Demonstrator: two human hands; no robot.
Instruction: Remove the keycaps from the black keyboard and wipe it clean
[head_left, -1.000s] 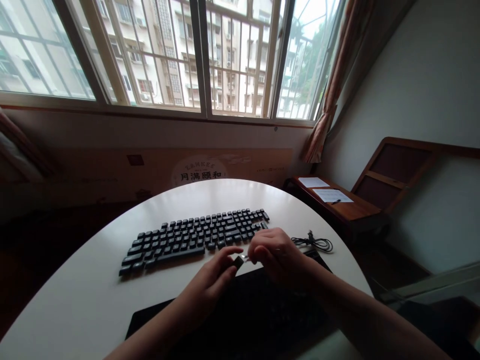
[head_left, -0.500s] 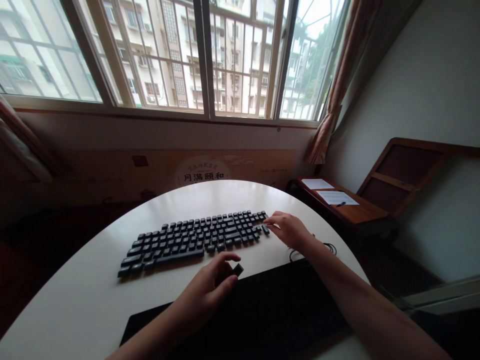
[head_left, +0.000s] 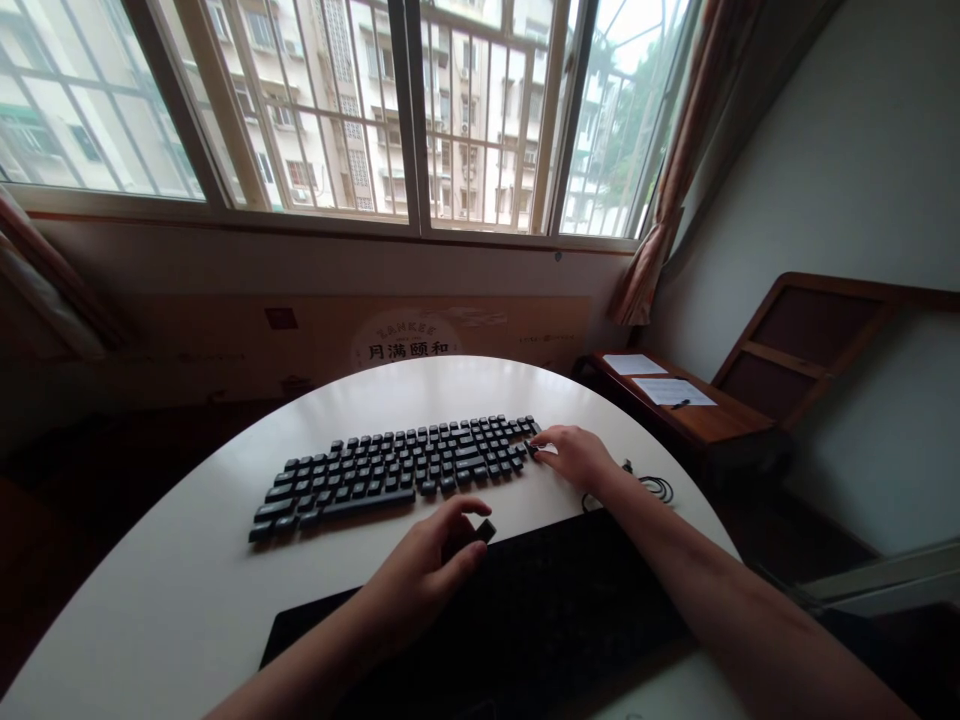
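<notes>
A black keyboard (head_left: 390, 470) of separate dark keycaps lies across the middle of the round white table (head_left: 187, 600). My right hand (head_left: 574, 455) reaches to its right end, fingers pinched together on a black keycap (head_left: 534, 449) at the edge of the rows. Nearer to me, my left hand (head_left: 427, 575) hovers over the front of the table, thumb and fingers closed on a small black piece (head_left: 486, 530); I cannot tell what it is.
A large black mat (head_left: 540, 620) covers the table's near edge under my forearms. A coiled black cable (head_left: 652, 487) lies right of the keyboard. A low wooden side table (head_left: 712, 425) with papers (head_left: 667, 390) stands to the right. Windows span the far wall.
My right hand left the small black piece in my left hand and went out to the keyboard's right end, where it now pinches a keycap. My left hand stayed nearly still.
</notes>
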